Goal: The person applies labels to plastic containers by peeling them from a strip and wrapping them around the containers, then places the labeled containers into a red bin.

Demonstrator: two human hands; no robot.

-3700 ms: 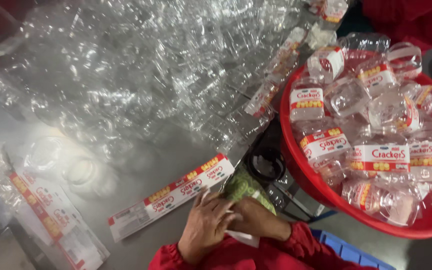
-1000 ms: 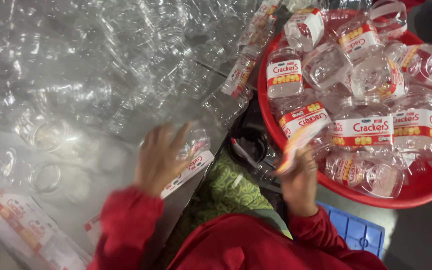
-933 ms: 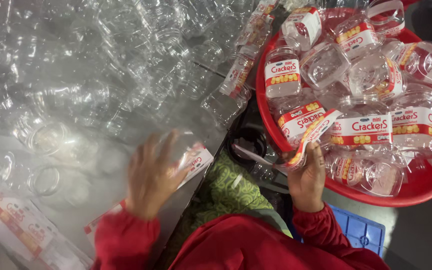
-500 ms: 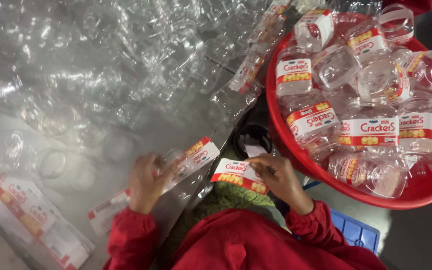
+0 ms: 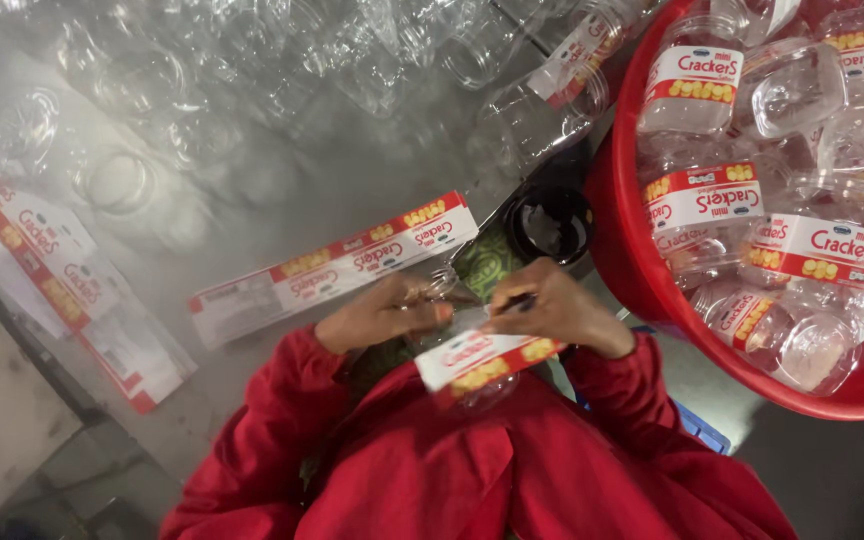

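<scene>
Both hands, left (image 5: 384,312) and right (image 5: 550,308), closed on a clear jar (image 5: 477,372) with label (image 5: 472,358), held at chest above grey table (image 5: 372,190) edge; label strip (image 5: 337,265) just beyond, red tub (image 5: 642,270) of jars right.

Dull grey metal worktop (image 5: 352,190) spread across the upper left, sheened with soft glare from overhead light; dark gap along its lower left edge; pale speckled stone slab (image 5: 2,410) at the bottom left corner; dark grey floor (image 5: 832,470) lower right.
</scene>
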